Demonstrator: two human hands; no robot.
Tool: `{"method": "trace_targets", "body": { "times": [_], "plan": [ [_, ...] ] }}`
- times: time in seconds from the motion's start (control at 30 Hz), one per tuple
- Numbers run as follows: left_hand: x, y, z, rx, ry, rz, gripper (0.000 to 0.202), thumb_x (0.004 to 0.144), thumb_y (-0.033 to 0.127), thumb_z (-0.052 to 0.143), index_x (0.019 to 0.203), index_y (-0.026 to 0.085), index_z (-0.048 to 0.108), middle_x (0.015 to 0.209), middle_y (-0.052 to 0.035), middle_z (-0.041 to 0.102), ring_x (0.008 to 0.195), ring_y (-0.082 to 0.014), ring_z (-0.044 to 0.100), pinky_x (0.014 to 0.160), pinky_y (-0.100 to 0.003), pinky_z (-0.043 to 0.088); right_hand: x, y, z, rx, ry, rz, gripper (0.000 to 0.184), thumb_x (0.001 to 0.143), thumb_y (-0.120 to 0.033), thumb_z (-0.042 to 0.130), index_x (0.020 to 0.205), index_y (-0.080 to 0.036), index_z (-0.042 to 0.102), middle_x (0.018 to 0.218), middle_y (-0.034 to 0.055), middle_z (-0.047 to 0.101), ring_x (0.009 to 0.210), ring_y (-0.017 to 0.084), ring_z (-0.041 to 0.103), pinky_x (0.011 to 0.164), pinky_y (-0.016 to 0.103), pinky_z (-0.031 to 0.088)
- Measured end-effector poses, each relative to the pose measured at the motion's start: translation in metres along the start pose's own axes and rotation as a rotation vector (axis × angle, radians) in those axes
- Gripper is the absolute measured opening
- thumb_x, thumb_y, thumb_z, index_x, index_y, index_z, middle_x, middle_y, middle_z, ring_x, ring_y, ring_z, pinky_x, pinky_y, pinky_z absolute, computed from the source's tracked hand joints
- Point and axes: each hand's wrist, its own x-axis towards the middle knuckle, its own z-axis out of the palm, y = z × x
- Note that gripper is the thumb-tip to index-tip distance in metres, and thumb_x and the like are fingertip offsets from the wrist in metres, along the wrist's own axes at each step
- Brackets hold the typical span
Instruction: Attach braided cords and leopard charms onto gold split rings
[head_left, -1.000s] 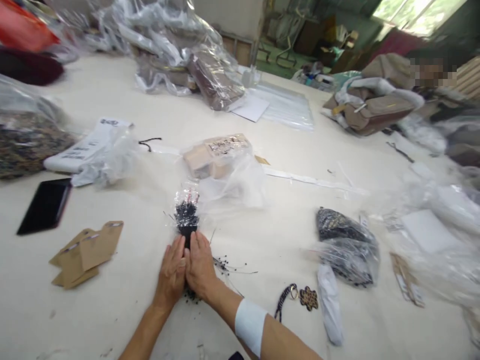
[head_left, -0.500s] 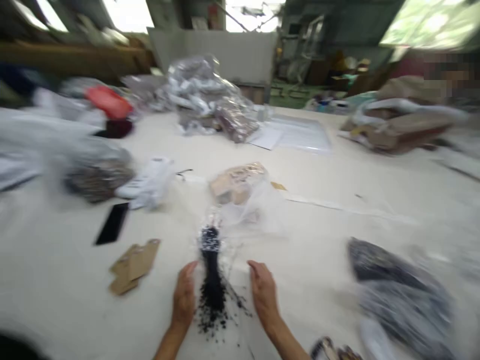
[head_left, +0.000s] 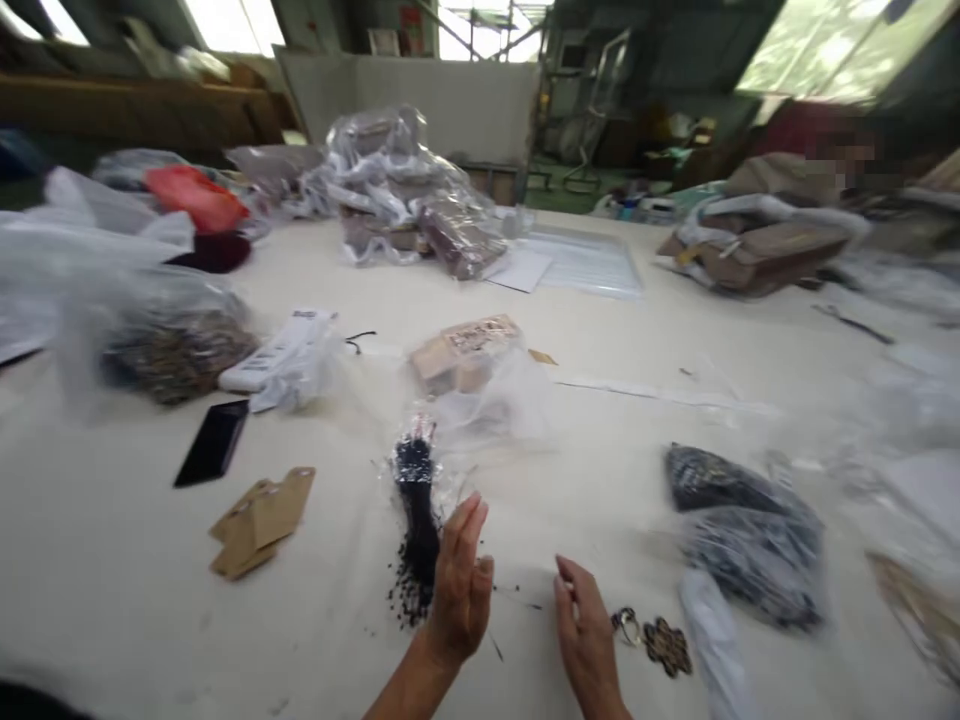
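My left hand [head_left: 460,588] reaches over the right edge of a bundle of black strings [head_left: 418,515], fingers stretched out and nothing in its grip. Small black ends of the strings fan out beside it, and the bundle's far end sits in clear plastic wrap. Farther right, my right hand [head_left: 586,630] is held low over the table with its fingers extended, and I see nothing in it. Just beyond that hand lie a metal ring [head_left: 627,626] and a patterned flower-shaped charm [head_left: 667,647]. A few loose strings [head_left: 517,597] lie between the hands.
Brown card tags [head_left: 262,522] and a black phone [head_left: 213,443] lie to the left. Ahead is a plastic bag with beige pieces [head_left: 469,355]. Bags of dark items [head_left: 742,540] lie at right. Wrapped goods [head_left: 405,190] are piled at the back of the white table [head_left: 360,290].
My left hand has moved right, from the left side of the black bundle to its right edge. My right hand has moved right and lower, beside the ring and charm. The view has shifted slightly.
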Motion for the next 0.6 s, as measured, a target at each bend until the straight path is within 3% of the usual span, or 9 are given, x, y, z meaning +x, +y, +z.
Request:
{"method": "trace_targets", "body": {
  "times": [0.07,0.17,0.3,0.43,0.6],
  "plan": [
    [0.006,0.017,0.032,-0.052,-0.129,0.104,0.05,0.092,0.027,0.028,0.14,0.017,0.019,0.144,-0.0129,0.025,0.133,-0.0236,0.024,0.107,-0.043,0.031,-0.012,-0.004,-0.007,-0.026,0.027,-0.01,0.026,0.092,-0.027,0.037,0.11,-0.017,0.054,0.104,0.0104,0.062,0.097,0.02,0.06,0.079,0.034,0.055],
    [0.008,0.025,0.079,0.006,-0.248,0.12,0.053,0.092,0.024,0.03,0.141,0.014,0.013,0.147,-0.0152,0.019,0.135,-0.0238,0.02,0.107,-0.043,0.031,-0.039,-0.003,-0.027,-0.045,0.055,-0.054,0.027,0.092,-0.023,0.038,0.115,-0.02,0.051,0.109,0.009,0.06,0.104,0.019,0.057,0.086,0.032,0.052],
    [-0.001,0.008,0.114,0.222,-0.429,0.144,0.05,0.089,0.029,0.037,0.136,0.012,0.029,0.137,-0.0198,0.039,0.128,-0.0304,0.035,0.1,-0.05,0.037,-0.081,0.003,-0.055,-0.063,0.057,-0.094,0.028,0.091,-0.02,0.04,0.115,-0.021,0.053,0.107,0.0076,0.06,0.103,0.017,0.058,0.088,0.028,0.051],
    [-0.014,-0.002,0.11,0.273,-0.48,0.2,0.046,0.089,0.026,0.036,0.132,0.009,0.036,0.134,-0.0219,0.042,0.125,-0.0336,0.038,0.098,-0.057,0.035,-0.114,0.014,-0.071,-0.082,0.063,-0.078,0.026,0.091,-0.018,0.04,0.111,-0.02,0.056,0.101,0.0081,0.062,0.097,0.017,0.06,0.084,0.026,0.053],
    [-0.032,0.019,0.078,0.359,-0.466,0.248,0.042,0.085,0.022,0.039,0.124,0.007,0.044,0.128,-0.0207,0.049,0.122,-0.032,0.043,0.098,-0.054,0.037,-0.134,0.031,-0.071,-0.014,0.089,-0.221,0.026,0.09,-0.022,0.045,0.111,-0.021,0.059,0.1,0.0091,0.064,0.093,0.019,0.064,0.08,0.027,0.055]
  ]
}}
